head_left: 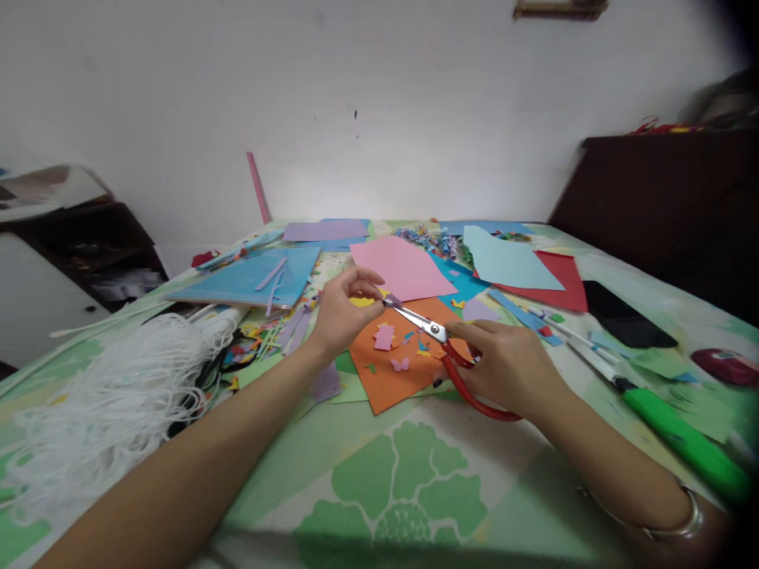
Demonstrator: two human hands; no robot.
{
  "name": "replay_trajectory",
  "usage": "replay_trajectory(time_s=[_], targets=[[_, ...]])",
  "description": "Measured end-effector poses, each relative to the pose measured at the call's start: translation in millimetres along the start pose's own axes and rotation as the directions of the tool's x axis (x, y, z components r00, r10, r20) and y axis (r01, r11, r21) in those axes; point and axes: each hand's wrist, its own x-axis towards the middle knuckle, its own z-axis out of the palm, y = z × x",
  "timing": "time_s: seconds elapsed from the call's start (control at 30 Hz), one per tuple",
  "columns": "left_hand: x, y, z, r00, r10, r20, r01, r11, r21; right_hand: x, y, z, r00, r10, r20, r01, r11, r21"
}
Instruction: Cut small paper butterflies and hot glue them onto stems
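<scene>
My right hand (504,359) grips a pair of scissors (474,399) with red handles, blades pointing left and away. At the blade tips my left hand (349,304) pinches a small piece of purple paper (392,299), mostly hidden by the fingers and blades. Below both hands lies an orange paper sheet (379,389), scattered with small cut bits. Among them are a pink paper rectangle (384,337) and a pink paper butterfly (400,365). A yellow paper butterfly (458,304) rests beyond the scissors.
A heap of white cord (112,411) fills the left side. Blue folder (249,274), pink sheet (400,267), light blue sheet (513,261) and red sheet (566,276) lie farther back. On the right are a black phone (627,314) and a green-handled tool (681,438).
</scene>
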Motion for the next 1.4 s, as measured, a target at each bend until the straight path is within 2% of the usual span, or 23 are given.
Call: replay_trajectory(time_s=[0.2, 0.3, 0.4, 0.6, 0.73, 1.0, 1.2, 1.3, 1.4], targets=[[0, -1, 0.3, 1.000, -0.016, 0.017, 0.016, 1.000, -0.007, 3, 3, 3, 0.997, 0.066, 0.027, -0.068, 0.996, 0.062], [0, -2, 1.1, 0.998, -0.060, 0.032, 0.061, 0.998, -0.030, 5, 5, 3, 0.987, 0.154, 0.052, -0.159, 0.982, 0.101], [0, -3, 1.9, 0.991, -0.129, 0.046, 0.133, 0.984, -0.122, 6, 8, 3, 0.969, 0.218, 0.118, -0.229, 0.969, 0.096], [-4, -5, 7.2, 0.938, -0.313, 0.148, 0.345, 0.864, -0.366, 6, 13, 10, 0.945, 0.178, 0.275, -0.221, 0.966, 0.135], [-9, -1, 13.4, 0.887, -0.410, 0.214, 0.461, 0.763, -0.453, 8, 19, 16, 0.934, 0.213, 0.288, -0.271, 0.946, 0.179], [-10, 7, 14.6, 0.865, -0.472, 0.167, 0.490, 0.729, -0.478, 11, 35, 25, 0.907, 0.283, 0.312, -0.355, 0.912, 0.204], [-11, 7, 15.8, 0.858, -0.474, 0.197, 0.503, 0.698, -0.511, 17, 49, 15, 0.870, 0.369, 0.328, -0.451, 0.863, 0.225], [-12, 7, 17.5, 0.850, -0.477, 0.224, 0.517, 0.673, -0.529, 17, 55, 11, 0.856, 0.322, 0.405, -0.422, 0.887, 0.187], [-16, 7, 20.4, 0.829, -0.498, 0.253, 0.548, 0.637, -0.542, 14, 54, 9, 0.870, 0.250, 0.426, -0.350, 0.920, 0.174]])
